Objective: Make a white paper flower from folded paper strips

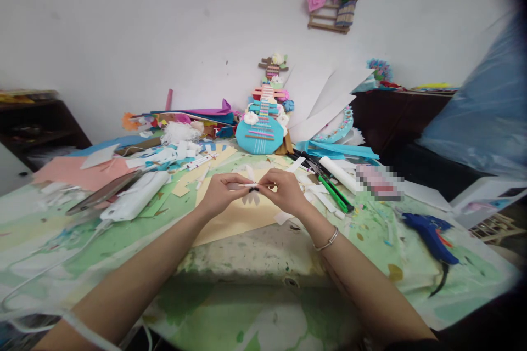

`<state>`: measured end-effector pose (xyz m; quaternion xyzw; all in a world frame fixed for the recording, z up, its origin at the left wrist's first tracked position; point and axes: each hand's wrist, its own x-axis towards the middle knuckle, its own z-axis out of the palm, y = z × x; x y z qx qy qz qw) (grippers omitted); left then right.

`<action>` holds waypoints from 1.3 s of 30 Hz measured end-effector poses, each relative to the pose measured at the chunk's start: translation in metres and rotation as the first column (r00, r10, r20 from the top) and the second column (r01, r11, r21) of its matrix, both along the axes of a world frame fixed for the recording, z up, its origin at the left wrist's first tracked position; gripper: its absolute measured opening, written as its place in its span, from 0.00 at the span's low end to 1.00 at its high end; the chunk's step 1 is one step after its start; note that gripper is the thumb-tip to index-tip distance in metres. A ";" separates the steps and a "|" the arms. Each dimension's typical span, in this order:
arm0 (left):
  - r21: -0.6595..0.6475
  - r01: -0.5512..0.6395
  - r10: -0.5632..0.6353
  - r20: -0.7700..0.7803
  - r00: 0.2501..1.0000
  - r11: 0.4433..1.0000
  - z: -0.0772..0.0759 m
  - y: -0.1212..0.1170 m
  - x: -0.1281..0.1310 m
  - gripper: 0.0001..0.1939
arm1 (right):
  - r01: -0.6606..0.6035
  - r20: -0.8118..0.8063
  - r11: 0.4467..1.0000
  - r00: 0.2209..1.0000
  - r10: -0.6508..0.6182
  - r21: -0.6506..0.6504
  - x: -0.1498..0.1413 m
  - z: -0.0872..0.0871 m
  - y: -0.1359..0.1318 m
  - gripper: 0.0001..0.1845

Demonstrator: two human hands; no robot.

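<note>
My left hand (222, 193) and my right hand (286, 191) meet at the middle of the table. Both are closed in a pinch on a small white paper piece with petal-like parts (250, 197) and a dark spot at its centre. Fingertips cover part of it, so its exact kind is unclear. Below the hands lies a sheet of tan paper (234, 222). A bracelet circles my right wrist.
A blue paper-covered lute model (260, 134) leans at the back wall. On the right are a green-handled cutter (335, 194), a white roll (340, 174) and a blue glue gun (430, 236). To the left, a white power strip (135, 194) trails its cable near paper scraps.
</note>
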<state>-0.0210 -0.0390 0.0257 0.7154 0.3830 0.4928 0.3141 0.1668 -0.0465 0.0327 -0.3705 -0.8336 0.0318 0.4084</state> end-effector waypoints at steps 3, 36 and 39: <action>-0.001 0.003 -0.003 -0.001 1.000 1.000 0.000 0.000 0.000 0.08 | 0.008 0.010 1.000 1.000 -0.008 0.003 0.000 -0.001 0.001 0.08; -0.004 0.023 -0.023 -0.017 1.000 1.000 -0.007 0.006 -0.001 0.09 | 0.013 0.039 1.000 0.999 -0.013 0.005 0.001 -0.005 0.004 0.08; -0.004 0.017 -0.017 -0.019 1.000 1.000 -0.007 0.006 -0.001 0.08 | 0.014 0.033 1.000 0.999 -0.014 0.010 0.001 -0.005 0.003 0.08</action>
